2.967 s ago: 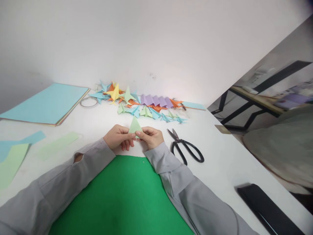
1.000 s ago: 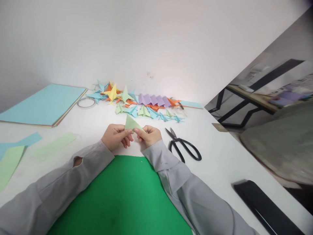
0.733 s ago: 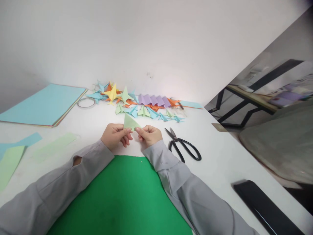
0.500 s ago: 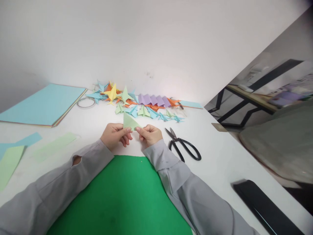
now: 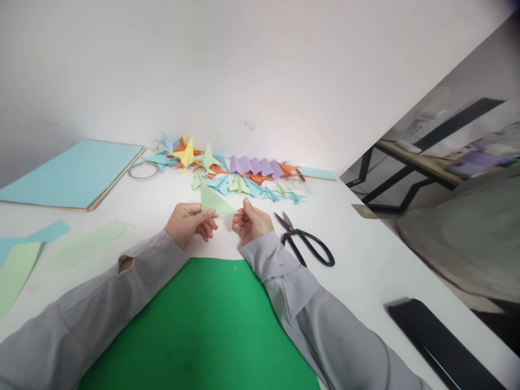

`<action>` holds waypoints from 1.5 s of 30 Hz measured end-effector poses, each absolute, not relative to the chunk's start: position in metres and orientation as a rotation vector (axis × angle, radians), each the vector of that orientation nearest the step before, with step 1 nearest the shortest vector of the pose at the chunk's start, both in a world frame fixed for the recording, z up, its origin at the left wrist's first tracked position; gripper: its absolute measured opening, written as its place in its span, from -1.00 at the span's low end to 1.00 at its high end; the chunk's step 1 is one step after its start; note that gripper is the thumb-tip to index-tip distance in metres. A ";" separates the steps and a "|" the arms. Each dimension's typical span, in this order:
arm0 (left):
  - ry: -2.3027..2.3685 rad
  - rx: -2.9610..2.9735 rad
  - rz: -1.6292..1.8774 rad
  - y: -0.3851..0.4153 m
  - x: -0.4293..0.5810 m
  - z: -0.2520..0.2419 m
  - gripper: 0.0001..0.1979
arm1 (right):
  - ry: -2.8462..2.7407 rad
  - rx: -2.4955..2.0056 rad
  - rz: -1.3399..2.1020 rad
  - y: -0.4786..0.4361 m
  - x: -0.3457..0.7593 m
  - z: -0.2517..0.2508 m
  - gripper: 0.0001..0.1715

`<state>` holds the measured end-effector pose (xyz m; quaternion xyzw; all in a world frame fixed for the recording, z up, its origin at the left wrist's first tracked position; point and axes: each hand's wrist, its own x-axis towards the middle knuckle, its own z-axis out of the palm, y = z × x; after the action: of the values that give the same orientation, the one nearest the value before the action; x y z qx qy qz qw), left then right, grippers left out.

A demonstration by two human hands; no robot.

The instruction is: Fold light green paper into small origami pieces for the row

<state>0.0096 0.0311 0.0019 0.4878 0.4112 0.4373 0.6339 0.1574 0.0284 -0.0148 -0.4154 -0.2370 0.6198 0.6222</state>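
Observation:
My left hand (image 5: 190, 223) pinches a light green paper triangle (image 5: 215, 201) at its lower left corner, thumb in front. The triangle stands tilted above the table, its point up on the left. My right hand (image 5: 254, 221) is at the triangle's right tip. Its thumb is raised off the paper, and its other fingers are curled close to the tip; whether they touch it I cannot tell. Just right of that hand lie black-handled scissors (image 5: 298, 234), blades apart. Behind the triangle are folded paper stars (image 5: 187, 154) and small folded green and blue paper pieces (image 5: 239, 185).
A green mat (image 5: 199, 325) lies before me. Blue-topped paper sheets (image 5: 73, 170) and a roll of tape (image 5: 143, 170) stand back left. Loose green strips (image 5: 18, 271) lie at left. Purple pleated paper (image 5: 255, 166) is at the wall. A black object (image 5: 442, 341) sits front right.
My right thumb has lifted off the paper and the right hand has shifted slightly right. More of the triangle shows, and it has moved a little left and up with my left hand.

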 end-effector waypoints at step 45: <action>1.060 1.501 0.822 0.027 0.009 0.000 -0.57 | -1.191 -1.148 1.108 0.013 0.148 -0.018 -0.49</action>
<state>0.0090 0.0275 0.0003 0.6300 0.4450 0.3451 0.5347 0.1480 0.0131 -0.0180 -0.4837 -0.5019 0.4669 0.5441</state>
